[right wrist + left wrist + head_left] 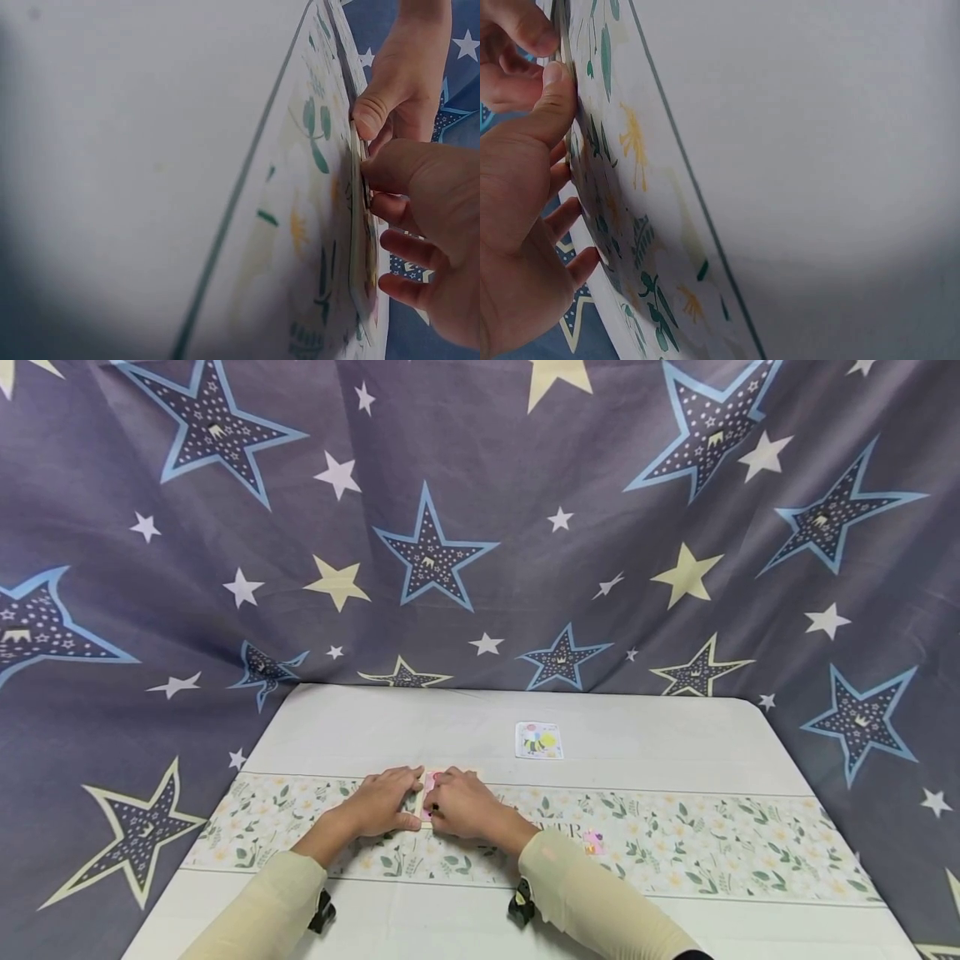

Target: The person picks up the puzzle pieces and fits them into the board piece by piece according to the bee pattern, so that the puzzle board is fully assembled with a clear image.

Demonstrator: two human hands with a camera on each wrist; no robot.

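In the head view, a small flat board (427,822) with a pale rim and pink printing lies on the flowered band of the table, mostly covered by the hands. My left hand (386,802) rests at its left side, thumb and fingers extended along the edge. My right hand (465,804) is over the board with its fingers bent down. In the right wrist view, the right thumb and forefinger pinch a thin puzzle piece (366,187) against the board; its face is hidden. A loose pink puzzle piece (593,842) lies right of the right hand.
A square card (538,740) with a bee picture lies farther back on the white table (420,727). The flowered runner (675,843) crosses the table from side to side. A star-patterned cloth (480,527) hangs behind the table's back edge.
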